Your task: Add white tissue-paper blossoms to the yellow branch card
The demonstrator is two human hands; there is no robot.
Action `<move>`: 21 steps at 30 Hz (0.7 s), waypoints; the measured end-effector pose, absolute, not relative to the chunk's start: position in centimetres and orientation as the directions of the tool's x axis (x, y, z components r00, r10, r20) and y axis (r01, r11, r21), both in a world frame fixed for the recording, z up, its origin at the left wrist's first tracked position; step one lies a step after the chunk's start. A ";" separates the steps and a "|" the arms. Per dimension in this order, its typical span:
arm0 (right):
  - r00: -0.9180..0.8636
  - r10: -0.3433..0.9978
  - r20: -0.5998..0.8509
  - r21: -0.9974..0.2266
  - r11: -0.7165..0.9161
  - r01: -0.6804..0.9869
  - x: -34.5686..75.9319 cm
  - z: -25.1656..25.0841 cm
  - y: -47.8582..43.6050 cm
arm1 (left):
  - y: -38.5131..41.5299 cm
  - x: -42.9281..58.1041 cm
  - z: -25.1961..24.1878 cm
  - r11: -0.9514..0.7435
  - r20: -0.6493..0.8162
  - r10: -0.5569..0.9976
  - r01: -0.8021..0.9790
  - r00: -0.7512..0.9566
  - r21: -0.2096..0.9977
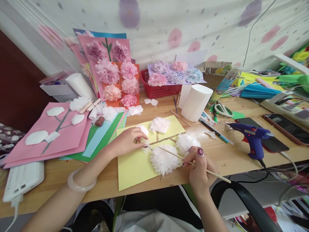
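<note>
A yellow sheet of card [135,170] lies on the table with a drawn brown branch and white tissue flowers on it. My right hand [200,167] grips a thin wooden stick [218,176], its tip reaching left over the largest flower [165,159]. Fingers bent together, my left hand [130,140] pinches a small white tissue piece [146,149] above the card, close to the stick's tip. One flower [159,124] sits at the card's top, another [187,143] near its right edge. A white paper patch [142,129] shows partly behind my left hand.
At right a blue glue gun [253,137] stands beside phones [291,127]. A white paper roll [196,103], pens and scissors [223,110] are behind the card. Pink sheets [65,141] lie left, near a white power bank [24,180]. Finished flower cards lean against a red basket [161,91].
</note>
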State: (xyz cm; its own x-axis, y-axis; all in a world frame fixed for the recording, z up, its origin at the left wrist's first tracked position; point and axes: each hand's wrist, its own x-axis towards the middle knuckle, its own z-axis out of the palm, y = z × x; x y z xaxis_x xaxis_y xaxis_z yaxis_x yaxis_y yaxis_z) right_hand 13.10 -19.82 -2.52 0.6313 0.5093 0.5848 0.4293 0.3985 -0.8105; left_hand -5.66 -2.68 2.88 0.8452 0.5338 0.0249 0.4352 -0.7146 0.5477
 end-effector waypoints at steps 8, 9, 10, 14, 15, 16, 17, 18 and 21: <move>0.603 0.506 0.617 -0.786 0.443 0.432 13.2 -2.6 -19.9 | -2.6 -5.6 2.8 -0.664 -0.020 0.562 0.465 0.827 0.586; 0.601 0.504 0.620 -0.783 0.444 0.435 13.2 -2.5 -19.9 | -2.5 -5.6 2.9 -0.645 -0.019 0.569 0.461 0.822 0.609; 0.602 0.503 0.621 -0.782 0.445 0.435 13.1 -2.5 -19.9 | -2.4 -5.7 2.9 -0.625 -0.014 0.577 0.452 0.817 0.636; 0.609 0.490 0.624 -0.777 0.470 0.419 13.1 -2.4 -19.8 | -2.3 -5.6 2.7 -0.511 0.015 0.646 0.417 0.764 0.752; 0.605 0.484 0.632 -0.770 0.479 0.421 13.1 -2.4 -19.8 | -2.4 -5.6 2.6 -0.485 0.024 0.673 0.416 0.740 0.769; 0.604 0.469 0.644 -0.758 0.492 0.427 13.0 -2.4 -19.8 | -2.5 -5.4 2.5 -0.467 0.035 0.696 0.415 0.717 0.781; 0.608 0.444 0.658 -0.744 0.509 0.434 13.0 -2.4 -19.8 | -2.6 -5.3 2.4 -0.457 0.049 0.715 0.413 0.698 0.787; 0.618 0.411 0.670 -0.728 0.527 0.439 13.0 -2.5 -19.8 | -2.7 -5.1 2.4 -0.457 0.065 0.727 0.411 0.684 0.789; 0.648 0.318 0.692 -0.685 0.573 0.450 12.9 -2.5 -19.7 | -2.8 -4.1 2.1 -0.491 0.100 0.725 0.410 0.681 0.769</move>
